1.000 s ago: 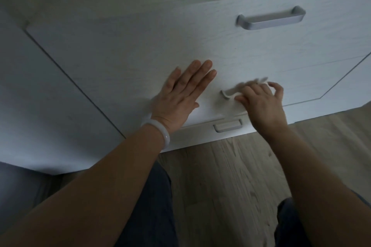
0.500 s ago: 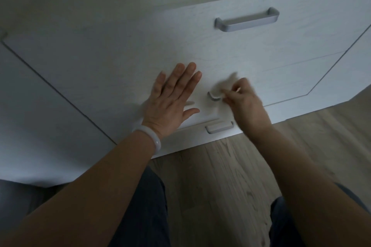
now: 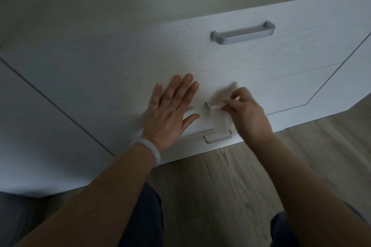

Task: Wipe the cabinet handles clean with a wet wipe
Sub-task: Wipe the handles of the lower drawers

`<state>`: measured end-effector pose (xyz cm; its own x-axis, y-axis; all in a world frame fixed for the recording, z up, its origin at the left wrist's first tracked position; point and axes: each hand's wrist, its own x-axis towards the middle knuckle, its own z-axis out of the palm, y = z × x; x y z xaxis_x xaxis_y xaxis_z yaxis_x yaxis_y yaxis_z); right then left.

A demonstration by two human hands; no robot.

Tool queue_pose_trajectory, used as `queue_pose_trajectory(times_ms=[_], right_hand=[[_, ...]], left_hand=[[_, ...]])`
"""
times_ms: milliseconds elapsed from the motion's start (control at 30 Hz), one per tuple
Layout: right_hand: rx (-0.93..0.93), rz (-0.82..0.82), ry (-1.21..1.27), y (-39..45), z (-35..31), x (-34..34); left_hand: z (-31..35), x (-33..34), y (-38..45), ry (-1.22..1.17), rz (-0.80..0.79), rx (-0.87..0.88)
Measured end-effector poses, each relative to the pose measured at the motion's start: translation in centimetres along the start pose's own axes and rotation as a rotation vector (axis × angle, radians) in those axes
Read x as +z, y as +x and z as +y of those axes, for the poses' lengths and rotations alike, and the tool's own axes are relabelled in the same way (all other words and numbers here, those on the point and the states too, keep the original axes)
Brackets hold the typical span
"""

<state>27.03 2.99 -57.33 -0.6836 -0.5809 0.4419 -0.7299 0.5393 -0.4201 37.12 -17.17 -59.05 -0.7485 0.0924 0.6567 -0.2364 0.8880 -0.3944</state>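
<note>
Wet wipe (image 3: 224, 94) (blurred) pinched on middle handle (image 3: 207, 104), right hand (image 3: 247, 110)

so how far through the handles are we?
In hand: the right hand pinches the wipe and works the middle handle, only its left end showing. The left hand lies flat on the drawer front beside it. The top handle and bottom handle are untouched now; nothing shows whether either is already wiped, so at least one may be left.
</note>
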Motion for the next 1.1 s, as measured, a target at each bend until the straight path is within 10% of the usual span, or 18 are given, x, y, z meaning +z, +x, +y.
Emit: queue_pose_trajectory(times_ms=[1100], right_hand=[[-0.103, -0.03, 0.057, 0.1, -0.8, 1.1]], left_hand=[[2.8, 0.7, -0.2, -0.107, -0.013, -0.147]])
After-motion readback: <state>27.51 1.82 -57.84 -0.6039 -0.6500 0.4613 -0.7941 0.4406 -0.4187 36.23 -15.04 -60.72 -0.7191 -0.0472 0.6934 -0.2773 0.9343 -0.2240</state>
